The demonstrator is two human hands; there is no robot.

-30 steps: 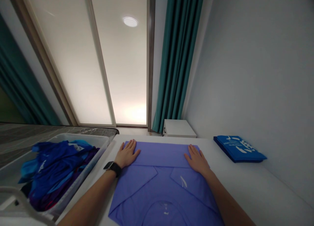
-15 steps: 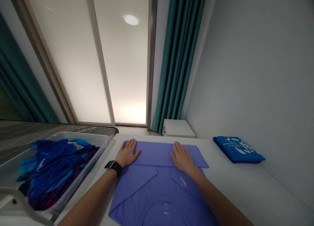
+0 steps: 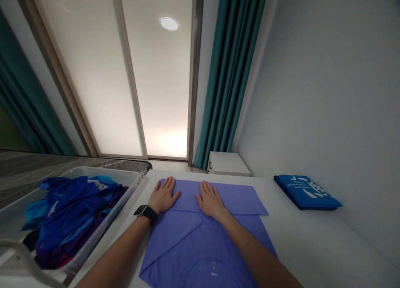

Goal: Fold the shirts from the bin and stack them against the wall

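Purple shirt (image 3: 187, 246): thin cloth, matt, smooth, sharp creases. Counter (image 3: 306, 246): white, smooth, slight sheen. Bin (image 3: 125, 177): translucent plastic. Clothes (image 3: 71, 209) inside: cloth, soft sheen, rumpled. Folded blue garment (image 3: 306, 191): matt cloth, white print. Curtain (image 3: 231, 80): matt fabric. Door panel (image 3: 159, 92): frosted, glass-like. Wall (image 3: 328, 92): matt, smooth.

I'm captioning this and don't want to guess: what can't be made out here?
All in the head view:
Purple shirt: near end cut off by the bottom edge; part hidden under the right forearm.
White bin: cut off by the left edge.
Clothes pile: lower items covered by upper ones.
Blue folded cloth: smallest lettering too blurred.
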